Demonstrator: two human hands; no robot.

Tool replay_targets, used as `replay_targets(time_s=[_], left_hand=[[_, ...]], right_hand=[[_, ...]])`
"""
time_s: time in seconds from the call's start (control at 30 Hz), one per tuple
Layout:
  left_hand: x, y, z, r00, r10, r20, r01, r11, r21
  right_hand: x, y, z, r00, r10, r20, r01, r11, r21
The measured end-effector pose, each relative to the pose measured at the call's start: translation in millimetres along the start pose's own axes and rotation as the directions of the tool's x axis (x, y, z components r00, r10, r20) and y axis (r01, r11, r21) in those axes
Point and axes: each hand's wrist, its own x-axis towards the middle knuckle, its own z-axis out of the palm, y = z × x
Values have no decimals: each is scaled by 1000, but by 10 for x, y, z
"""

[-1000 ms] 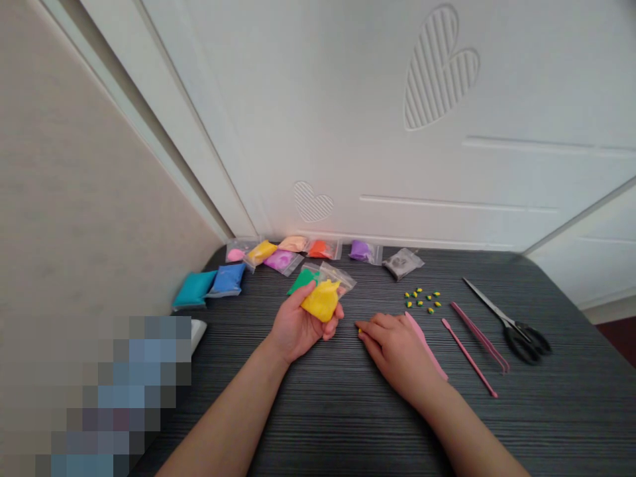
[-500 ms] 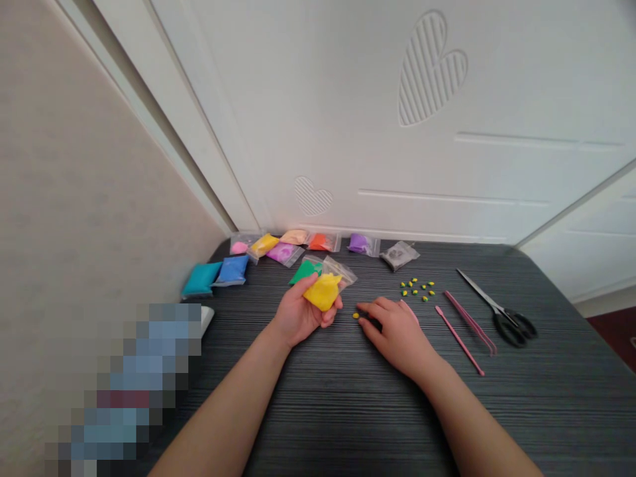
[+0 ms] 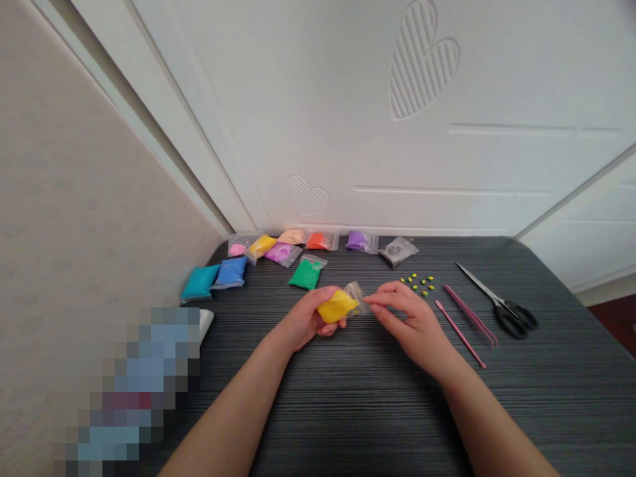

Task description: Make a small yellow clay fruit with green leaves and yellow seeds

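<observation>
My left hand (image 3: 304,320) is closed round a small clear bag of yellow clay (image 3: 338,306), held just above the dark striped table (image 3: 348,411). My right hand (image 3: 410,321) has come up to it, and its thumb and forefinger pinch the bag's open clear end. A green clay bag (image 3: 307,272) lies flat on the table just behind the hands. Several tiny yellow-and-green clay bits (image 3: 418,283) sit in a loose cluster behind my right hand.
Along the back edge lie several more clay bags: teal (image 3: 199,281), blue (image 3: 230,271), pink, yellow, magenta, peach, orange (image 3: 318,240), purple (image 3: 358,241) and grey (image 3: 397,250). Pink tweezers (image 3: 471,315), a pink stick tool (image 3: 459,334) and black-handled scissors (image 3: 501,306) lie at the right.
My right hand lifted off the table and moved left to pinch the yellow bag's mouth. My left hand brought the bag nearer and lower, uncovering the green bag. The small yellow bit by my fingers is gone from sight.
</observation>
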Motion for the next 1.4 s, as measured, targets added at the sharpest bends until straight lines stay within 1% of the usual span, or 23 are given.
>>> replay_targets(time_s=[0.07,0.2,0.3,0.43,0.53,0.8,1.0,1.1,1.2,1.27,1.33,1.37,1.4], left_hand=[[3,-5,-5,1000,-2,6,2,1000,30],[5,-6,-26,1000,-4,29,2,997,83],[6,-4,-24,999,-5,45,0,994,111],[7,0,-14,999,-5,54,-2,990,141],[6,-4,-17,998,-6,56,-3,988,156],[9,-9,-13,999,1,49,-10,982,188],[13,-18,-23,996,38,77,-55,970,238],[18,-40,-11,995,66,80,-85,958,274],[-12,-25,41,992,117,53,-128,934,335],[-79,41,95,981,195,14,-184,896,404],[-194,155,155,948,315,-44,-254,831,494],[-269,221,184,921,382,-79,-281,792,542],[-355,285,207,880,458,-128,-304,749,589]], right_hand=[[-5,-5,15,1000,-7,11,7,1000,-7],[-8,-13,27,1000,-3,-18,2,1000,-30],[-7,-15,33,1000,-13,-18,12,998,-61],[-10,4,43,999,-35,16,36,992,-122],[-16,15,45,999,-20,31,25,986,-165],[-19,6,70,996,10,88,8,979,-204],[-8,19,96,992,55,117,-36,987,-156],[-2,10,98,990,48,132,-30,990,-140],[-10,-3,112,985,52,162,-42,997,-64],[-23,-10,133,982,79,169,-82,997,8],[-38,-18,156,977,111,182,-126,989,72],[-46,-23,166,972,121,200,-143,984,103],[-53,-29,174,968,126,218,-157,979,132]])
